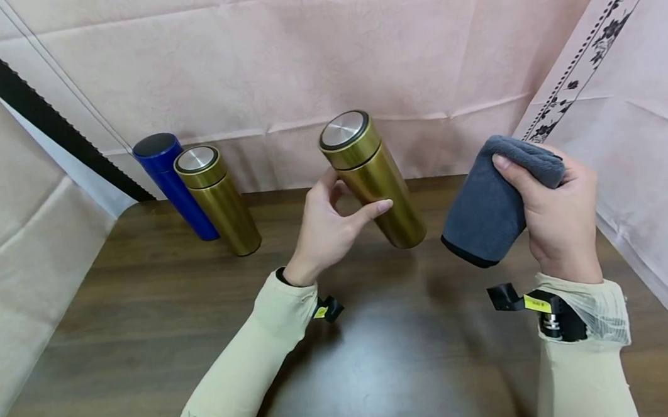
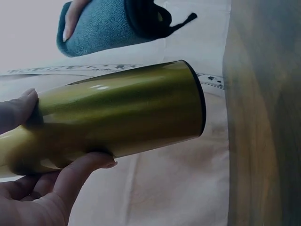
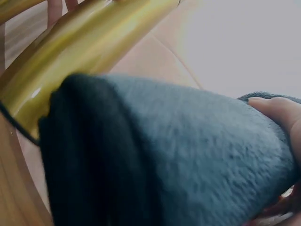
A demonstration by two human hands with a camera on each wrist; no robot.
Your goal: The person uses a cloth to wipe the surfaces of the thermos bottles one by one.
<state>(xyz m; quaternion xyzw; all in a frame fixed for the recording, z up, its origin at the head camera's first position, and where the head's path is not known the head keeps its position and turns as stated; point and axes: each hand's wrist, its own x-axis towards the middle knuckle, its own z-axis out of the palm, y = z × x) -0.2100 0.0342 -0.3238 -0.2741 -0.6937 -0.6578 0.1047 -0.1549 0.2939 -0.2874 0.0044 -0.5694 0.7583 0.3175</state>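
Note:
My left hand (image 1: 330,224) grips a gold thermos bottle (image 1: 382,187) by its side, thumb across the front. The bottle leans, its silver-topped lid toward the upper left. In the left wrist view, the base of the gold thermos bottle (image 2: 141,103) is apart from the wooden surface. My right hand (image 1: 563,215) holds a folded grey-blue cloth (image 1: 484,207) with a dark edge, thumb on top. A small gap separates the cloth from the bottle in the head view. The cloth (image 3: 202,150) fills much of the right wrist view, with the bottle behind it.
A second gold thermos bottle (image 1: 223,208) and a blue bottle (image 1: 168,179) with a dark lid stand side by side at the back left of the wooden table (image 1: 148,344). Pale pink cloth (image 1: 281,66) hangs behind the table, and more fabric covers both sides.

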